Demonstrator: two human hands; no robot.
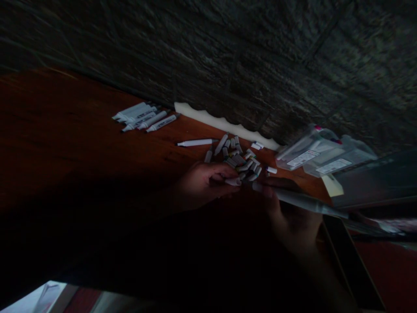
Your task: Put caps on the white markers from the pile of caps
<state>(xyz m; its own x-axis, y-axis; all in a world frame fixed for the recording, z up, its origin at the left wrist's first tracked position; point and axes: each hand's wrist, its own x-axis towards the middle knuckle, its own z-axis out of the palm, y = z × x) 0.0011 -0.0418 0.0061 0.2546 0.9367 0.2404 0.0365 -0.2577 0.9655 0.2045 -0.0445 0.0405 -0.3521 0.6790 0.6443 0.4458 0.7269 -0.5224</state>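
The view is dark. My left hand point(205, 184) pinches a small white marker cap point(233, 181) between thumb and fingers. My right hand point(289, 221) is closed around a long white marker point(296, 199), whose near end points toward the cap; the two are a little apart. Just beyond my hands lies a loose heap of marker caps point(239, 160), white with coloured ends. A single marker point(197, 142) lies on the wooden table behind my left hand.
Several markers point(143, 117) lie in a row at the back left of the table point(65, 143). A white wavy-edged strip point(224, 126) runs along the stone wall point(208, 65). Clear plastic cases point(309, 150) stand at the right, near a yellowish paper piece point(332, 186).
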